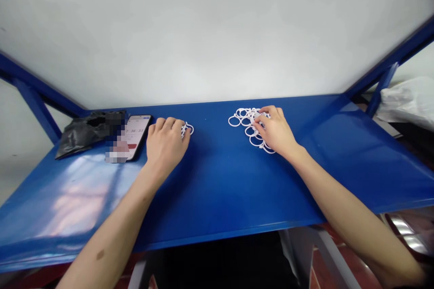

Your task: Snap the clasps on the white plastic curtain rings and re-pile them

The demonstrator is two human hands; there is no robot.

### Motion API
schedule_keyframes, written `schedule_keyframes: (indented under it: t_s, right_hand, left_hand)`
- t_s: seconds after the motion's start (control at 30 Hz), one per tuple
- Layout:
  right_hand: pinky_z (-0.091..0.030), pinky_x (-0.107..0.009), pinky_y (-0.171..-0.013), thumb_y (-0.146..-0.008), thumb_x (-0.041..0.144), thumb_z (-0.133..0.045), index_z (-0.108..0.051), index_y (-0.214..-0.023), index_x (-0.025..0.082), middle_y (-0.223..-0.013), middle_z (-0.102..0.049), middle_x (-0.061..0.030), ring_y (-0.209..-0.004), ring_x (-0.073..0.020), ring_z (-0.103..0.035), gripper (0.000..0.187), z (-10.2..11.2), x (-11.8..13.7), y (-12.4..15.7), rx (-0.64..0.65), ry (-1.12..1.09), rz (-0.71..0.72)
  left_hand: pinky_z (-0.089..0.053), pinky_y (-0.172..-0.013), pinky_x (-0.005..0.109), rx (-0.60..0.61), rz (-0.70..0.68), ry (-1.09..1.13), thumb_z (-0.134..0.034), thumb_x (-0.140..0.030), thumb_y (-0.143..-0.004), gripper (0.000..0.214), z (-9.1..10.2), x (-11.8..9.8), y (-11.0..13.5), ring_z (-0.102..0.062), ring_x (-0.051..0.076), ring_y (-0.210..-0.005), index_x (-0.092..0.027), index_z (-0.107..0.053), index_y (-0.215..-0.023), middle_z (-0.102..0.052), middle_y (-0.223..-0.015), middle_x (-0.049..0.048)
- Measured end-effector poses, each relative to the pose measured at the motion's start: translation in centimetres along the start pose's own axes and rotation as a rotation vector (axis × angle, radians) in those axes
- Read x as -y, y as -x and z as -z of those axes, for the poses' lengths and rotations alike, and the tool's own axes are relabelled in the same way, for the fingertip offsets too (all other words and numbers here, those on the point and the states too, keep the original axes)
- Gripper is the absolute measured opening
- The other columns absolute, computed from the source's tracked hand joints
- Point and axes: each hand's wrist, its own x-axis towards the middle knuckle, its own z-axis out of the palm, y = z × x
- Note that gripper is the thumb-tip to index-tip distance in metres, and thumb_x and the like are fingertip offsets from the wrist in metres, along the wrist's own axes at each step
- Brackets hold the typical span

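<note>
Several thin white rings with small knobs [234, 120] lie in an overlapping heap right of the middle of the blue table. My right hand [276, 130] reaches over this heap, its thumb and fingertips pinched at a white ring among them. Left of the middle, my left hand [165, 142] rests low with its fingers curled down over a smaller bunch of white rings [191, 130]. Part of that bunch shows beside the thumb; the rest, along with the fingertips, is hidden under the hand.
A phone [139, 128] showing a timer lies left of my left hand, partly pixelated. Beside it is a crumpled black plastic bag [81, 133]. The blue table [230, 189] meets a pale panel [217, 31] at the back. A white plastic bag [410, 101] is beyond the right side.
</note>
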Motion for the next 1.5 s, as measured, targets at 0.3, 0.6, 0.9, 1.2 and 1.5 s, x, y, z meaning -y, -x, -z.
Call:
schedule_keyframes:
  t_s: [0.3, 0.6, 0.9, 1.2, 1.5]
  right_hand:
    - [-0.048, -0.034, -0.067, -0.100, 0.014, -0.048, -0.069, -0.094, 0.019, -0.095, -0.071, -0.0045, -0.083, -0.0206, -0.054, 0.022, 3.8, -0.2, -0.3, 0.272, -0.015, 0.218]
    - [-0.047, -0.035, -0.068, -0.097, 0.018, -0.058, -0.070, -0.092, 0.018, -0.092, -0.071, -0.0056, -0.086, -0.0225, -0.056, 0.012, 2.6, 0.7, 0.0, 0.358, 0.010, 0.238]
    - [-0.049, -0.034, -0.076, -0.103, 0.018, -0.045, -0.065, -0.097, 0.014, -0.092, -0.068, -0.0084, -0.082, -0.0200, -0.058, 0.022, 2.8, 4.6, 0.5, 0.277, -0.042, 0.383]
    - [-0.048, -0.031, -0.072, -0.105, 0.014, -0.036, -0.063, -0.096, 0.013, -0.094, -0.066, -0.0092, -0.086, -0.0187, -0.058, 0.029, 2.0, 8.1, 2.1, 0.267, -0.119, 0.497]
    - [-0.045, -0.032, -0.072, -0.103, 0.017, -0.045, -0.063, -0.089, 0.015, -0.088, -0.065, -0.0058, -0.081, -0.0185, -0.056, 0.023, 0.9, 8.0, 1.7, 0.223, -0.054, 0.535]
  left_hand:
    - [-0.042, -0.078, 0.044, 0.001, -0.035, 0.090, -0.050, -0.033, -0.099, 0.024, 0.0, -0.5, -0.1, -0.060, 0.030, -0.094, -0.019, -0.069, -0.096, -0.073, -0.096, 0.0111]
    - [-0.046, -0.077, 0.042, 0.035, -0.110, 0.123, -0.052, -0.031, -0.098, 0.021, -0.3, -1.2, 0.2, -0.062, 0.030, -0.094, -0.018, -0.069, -0.097, -0.074, -0.098, 0.0111]
    - [-0.052, -0.090, 0.039, -0.051, -0.377, 0.414, -0.058, -0.022, -0.096, 0.020, 1.2, -3.5, 0.6, -0.067, 0.023, -0.101, -0.017, -0.063, -0.115, -0.072, -0.112, 0.0101]
    - [-0.052, -0.073, 0.031, 0.123, -0.597, 0.533, -0.047, -0.027, -0.103, 0.023, 0.7, -5.1, 1.5, -0.063, 0.016, -0.077, -0.017, -0.062, -0.089, -0.068, -0.087, 0.0041]
    - [-0.052, -0.077, 0.027, 0.193, -0.559, 0.596, -0.044, -0.019, -0.103, 0.021, -0.2, -4.8, 1.7, -0.062, 0.015, -0.085, -0.016, -0.058, -0.087, -0.062, -0.086, 0.0028]
